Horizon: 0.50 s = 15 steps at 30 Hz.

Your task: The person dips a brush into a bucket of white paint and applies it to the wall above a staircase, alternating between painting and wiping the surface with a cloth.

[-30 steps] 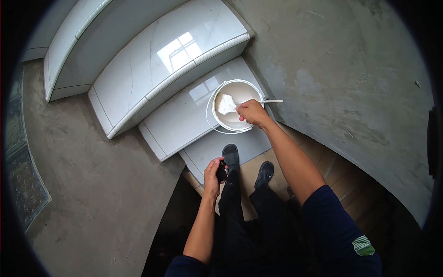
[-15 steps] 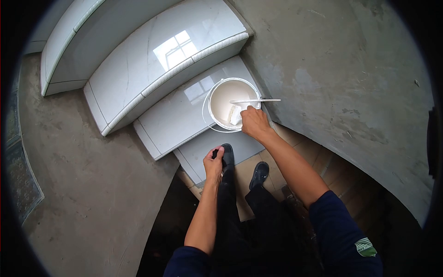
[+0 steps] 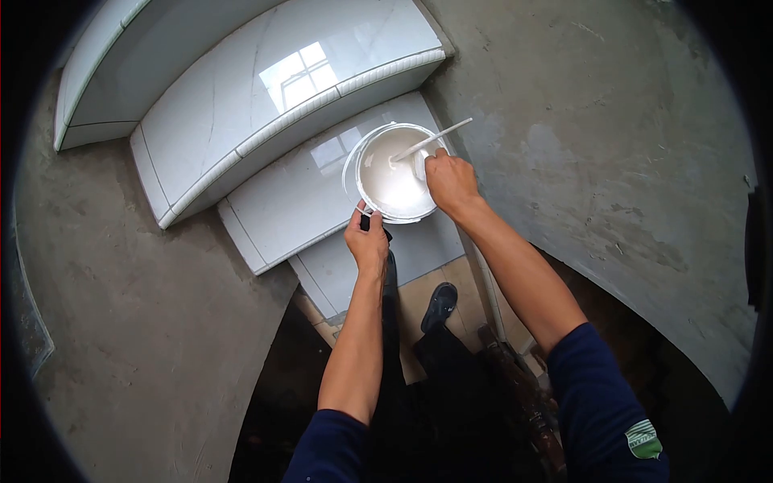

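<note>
A white bucket holding creamy white liquid stands on a low tiled step, its wire handle lying to the left. My right hand is closed at the bucket's right rim around a flat tool coated in white; its exact kind is hidden. A pale stick slants out of the liquid over the far right rim. At the bucket's near left rim is my left hand, its fingers closed on a small black object that I cannot make out.
Glossy white tiled steps curve up to the left. A grey plastered wall rises on the right, with another plastered surface at lower left. My dark shoe rests on beige floor tiles.
My left hand has moved up to the bucket's near rim with the black object. The white-coated tool has shifted to the bucket's right side, and the stick now slants farther upward.
</note>
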Each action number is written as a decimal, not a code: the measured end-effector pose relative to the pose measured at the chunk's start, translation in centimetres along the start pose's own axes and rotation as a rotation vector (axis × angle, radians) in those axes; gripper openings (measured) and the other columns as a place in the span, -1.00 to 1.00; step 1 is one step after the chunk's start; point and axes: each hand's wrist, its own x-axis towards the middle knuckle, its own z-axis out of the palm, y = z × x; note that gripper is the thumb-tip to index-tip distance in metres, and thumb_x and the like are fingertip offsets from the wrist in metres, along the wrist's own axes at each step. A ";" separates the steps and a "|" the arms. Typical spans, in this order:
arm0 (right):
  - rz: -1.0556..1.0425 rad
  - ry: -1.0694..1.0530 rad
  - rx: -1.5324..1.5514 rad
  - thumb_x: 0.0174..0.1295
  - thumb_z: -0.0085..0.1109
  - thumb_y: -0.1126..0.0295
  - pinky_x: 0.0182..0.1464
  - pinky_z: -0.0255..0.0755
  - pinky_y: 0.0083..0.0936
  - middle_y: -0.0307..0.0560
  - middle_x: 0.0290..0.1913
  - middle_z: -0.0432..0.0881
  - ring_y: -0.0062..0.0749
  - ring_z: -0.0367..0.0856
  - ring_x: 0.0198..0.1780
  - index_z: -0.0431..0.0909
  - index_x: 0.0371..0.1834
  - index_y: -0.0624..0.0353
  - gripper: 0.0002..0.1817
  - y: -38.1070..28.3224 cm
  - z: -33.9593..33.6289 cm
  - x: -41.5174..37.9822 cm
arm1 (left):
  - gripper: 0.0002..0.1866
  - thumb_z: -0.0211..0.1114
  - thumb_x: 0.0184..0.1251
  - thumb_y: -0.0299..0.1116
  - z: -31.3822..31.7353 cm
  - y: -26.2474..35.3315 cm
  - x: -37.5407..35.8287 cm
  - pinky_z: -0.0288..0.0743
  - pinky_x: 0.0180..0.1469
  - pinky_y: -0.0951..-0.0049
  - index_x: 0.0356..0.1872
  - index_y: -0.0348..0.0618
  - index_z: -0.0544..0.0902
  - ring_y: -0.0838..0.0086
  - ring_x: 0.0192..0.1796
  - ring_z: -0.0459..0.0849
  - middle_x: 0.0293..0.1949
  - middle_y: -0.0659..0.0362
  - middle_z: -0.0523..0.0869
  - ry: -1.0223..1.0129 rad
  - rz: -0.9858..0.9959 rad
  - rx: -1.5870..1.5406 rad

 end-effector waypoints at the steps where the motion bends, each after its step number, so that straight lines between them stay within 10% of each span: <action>1: -0.004 0.020 -0.002 0.01 0.12 0.55 -0.29 0.62 -0.28 0.17 -0.25 0.64 -0.07 0.71 -0.29 0.66 -0.46 0.29 -0.88 0.2 -0.3 0.3 | -0.54 0.25 0.23 -0.49 -0.2 0.4 0.7 0.22 -0.62 0.62 0.19 -0.31 0.51 0.72 -0.62 0.37 -0.55 0.35 0.54 -0.009 0.009 0.028; 15: -0.141 -0.173 -0.035 0.10 0.02 0.51 -0.22 0.61 -0.23 0.16 -0.28 0.65 -0.01 0.71 -0.28 0.67 -0.42 0.30 -0.81 -1.1 2.0 1.6 | -0.37 0.38 0.24 -0.31 -2.4 1.1 1.0 0.21 -0.66 0.61 0.28 -0.34 0.38 0.68 -0.66 0.37 -0.46 0.28 0.58 -0.104 -0.116 -0.033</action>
